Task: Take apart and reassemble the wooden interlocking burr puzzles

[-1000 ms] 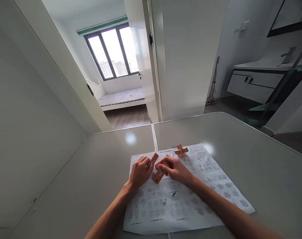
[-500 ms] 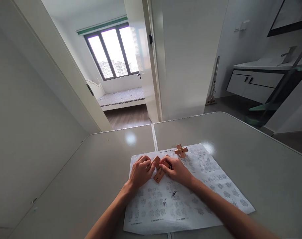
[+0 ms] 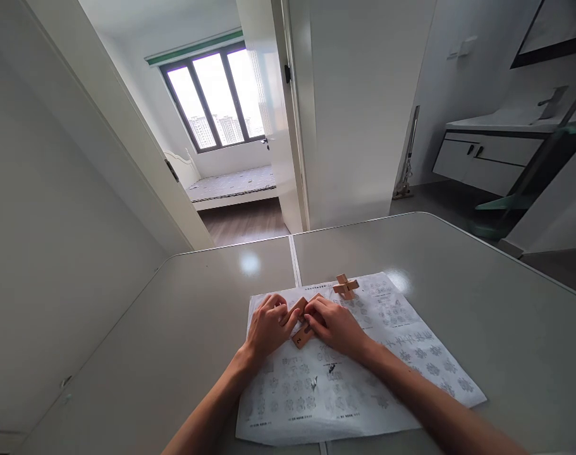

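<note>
My left hand [image 3: 267, 327] and my right hand [image 3: 334, 326] meet over a printed instruction sheet [image 3: 344, 379] on a grey table [image 3: 458, 278]. Both pinch small notched wooden puzzle pieces [image 3: 303, 319] pressed together between the fingertips; one piece with a dark mark pokes out below toward me. A finished-looking wooden cross of interlocked pieces [image 3: 345, 287] lies on the sheet's far edge, just beyond my right hand and apart from it.
A seam [image 3: 294, 260] splits the table top down the middle. An open doorway [image 3: 231, 189] leads to a room with a window beyond the table. A vanity cabinet [image 3: 487, 161] stands at the far right, and a white wall runs along the left.
The piece in my left hand has slid right and closed against the pieces in my right hand. The fingertips of the two hands have drawn together. The cross has stayed put.
</note>
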`<state>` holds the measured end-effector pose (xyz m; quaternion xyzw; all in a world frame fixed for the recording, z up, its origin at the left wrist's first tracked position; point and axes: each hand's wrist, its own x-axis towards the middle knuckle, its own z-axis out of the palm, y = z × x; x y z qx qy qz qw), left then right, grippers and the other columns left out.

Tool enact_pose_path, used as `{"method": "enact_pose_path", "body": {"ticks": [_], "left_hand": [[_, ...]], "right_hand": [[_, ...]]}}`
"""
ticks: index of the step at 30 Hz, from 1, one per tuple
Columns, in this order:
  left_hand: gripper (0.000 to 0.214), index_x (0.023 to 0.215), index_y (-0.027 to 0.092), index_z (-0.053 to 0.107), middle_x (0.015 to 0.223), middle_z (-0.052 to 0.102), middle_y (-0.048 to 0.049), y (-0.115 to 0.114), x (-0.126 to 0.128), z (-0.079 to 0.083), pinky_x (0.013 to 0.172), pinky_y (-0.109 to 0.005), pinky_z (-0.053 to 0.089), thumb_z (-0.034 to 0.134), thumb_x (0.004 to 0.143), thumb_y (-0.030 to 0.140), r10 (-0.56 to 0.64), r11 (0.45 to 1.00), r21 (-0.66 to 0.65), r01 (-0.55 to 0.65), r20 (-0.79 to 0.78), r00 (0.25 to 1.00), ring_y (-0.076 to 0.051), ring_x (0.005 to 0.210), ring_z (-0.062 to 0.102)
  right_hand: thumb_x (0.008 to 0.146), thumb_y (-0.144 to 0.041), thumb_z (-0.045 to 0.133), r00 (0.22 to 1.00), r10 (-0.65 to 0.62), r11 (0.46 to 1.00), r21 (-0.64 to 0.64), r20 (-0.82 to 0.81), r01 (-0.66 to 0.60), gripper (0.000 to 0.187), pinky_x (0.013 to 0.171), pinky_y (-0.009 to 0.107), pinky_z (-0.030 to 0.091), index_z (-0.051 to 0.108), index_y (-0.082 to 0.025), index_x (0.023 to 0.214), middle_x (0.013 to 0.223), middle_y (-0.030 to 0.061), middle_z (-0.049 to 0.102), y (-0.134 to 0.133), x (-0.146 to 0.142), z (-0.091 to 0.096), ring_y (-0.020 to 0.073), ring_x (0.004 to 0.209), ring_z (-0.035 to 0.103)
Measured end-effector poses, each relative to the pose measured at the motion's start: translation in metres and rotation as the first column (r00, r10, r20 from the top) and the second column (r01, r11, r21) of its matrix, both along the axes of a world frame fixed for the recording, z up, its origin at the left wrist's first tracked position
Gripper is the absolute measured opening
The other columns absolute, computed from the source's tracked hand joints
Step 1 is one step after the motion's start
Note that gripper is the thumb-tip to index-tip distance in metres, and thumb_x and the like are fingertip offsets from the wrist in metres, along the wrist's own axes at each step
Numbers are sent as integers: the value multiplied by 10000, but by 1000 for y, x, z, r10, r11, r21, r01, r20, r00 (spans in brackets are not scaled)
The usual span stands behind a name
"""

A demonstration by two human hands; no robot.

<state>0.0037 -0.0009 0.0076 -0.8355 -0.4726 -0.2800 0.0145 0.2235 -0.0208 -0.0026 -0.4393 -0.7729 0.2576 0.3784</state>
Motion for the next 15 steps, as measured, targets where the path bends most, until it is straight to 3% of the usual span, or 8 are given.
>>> {"method": "enact_pose_path", "body": {"ticks": [7, 15], "left_hand": [[347, 691, 231, 561, 880, 679, -36, 0, 2, 1, 764, -349, 557, 668, 992, 366, 45, 999, -12, -45, 3, 999, -202, 848, 660], [317, 729, 230, 594, 916, 671, -44, 2, 0, -1, 824, -389, 556, 635, 1007, 377, 111, 994, -22, -111, 4, 994, -216, 858, 654]], "right_hand": [[1062, -257, 543, 994, -58, 997, 50, 97, 53, 145, 724, 295, 525, 668, -242, 989, 1059, 25, 725, 1, 0, -1, 182, 856, 717], [1038, -259, 536, 980, -178, 984, 16, 89, 177, 134, 685, 313, 570, 654, -224, 1091, 1216, 91, 630, 5, 2, -6, 181, 792, 728]]}}
